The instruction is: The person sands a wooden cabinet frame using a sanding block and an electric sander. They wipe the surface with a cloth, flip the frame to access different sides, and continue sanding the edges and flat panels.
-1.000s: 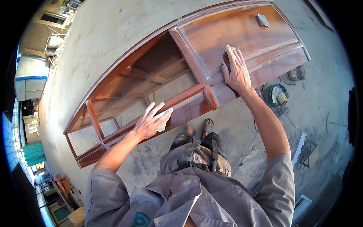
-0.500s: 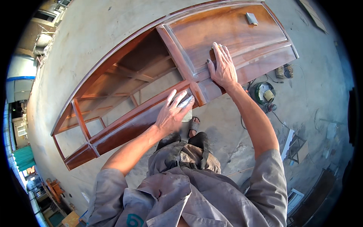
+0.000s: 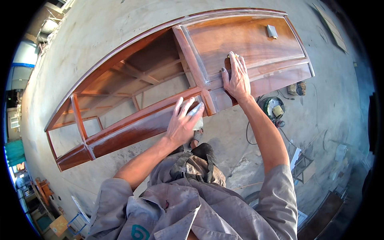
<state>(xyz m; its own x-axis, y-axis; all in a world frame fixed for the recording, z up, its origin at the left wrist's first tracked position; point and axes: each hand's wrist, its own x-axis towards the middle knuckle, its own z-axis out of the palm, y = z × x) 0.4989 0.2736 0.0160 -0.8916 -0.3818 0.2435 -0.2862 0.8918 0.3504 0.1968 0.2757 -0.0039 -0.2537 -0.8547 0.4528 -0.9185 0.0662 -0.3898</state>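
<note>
A reddish-brown wooden cabinet frame point(image 3: 193, 60), streaked with pale dust, lies across in front of me. My left hand point(image 3: 184, 125) is over its lower rail, left of the middle post, and grips a folded pale blue-grey sheet that looks like sandpaper point(image 3: 196, 109) between thumb and fingers. My right hand point(image 3: 237, 80) lies flat on the solid panel point(image 3: 240, 37) at the right, fingers stretched upward. A small yellowish thing point(image 3: 237, 56) shows at its fingertips; its kind is unclear. Farther up the panel rests a folded grey sheet point(image 3: 272, 31).
On the concrete floor point(image 3: 240, 140) to the right stands a dark round tub point(image 3: 265, 105) with a yellowish block-like thing in it and cables around. A metal frame point(image 3: 303, 168) and boards lie farther right. My sandalled foot point(image 3: 196, 137) is below the cabinet's near edge.
The whole view has shifted a little, so the cabinet's right part sits lower and its left end higher. My left hand with the sheet has moved slightly along the rail; my right stays on the panel.
</note>
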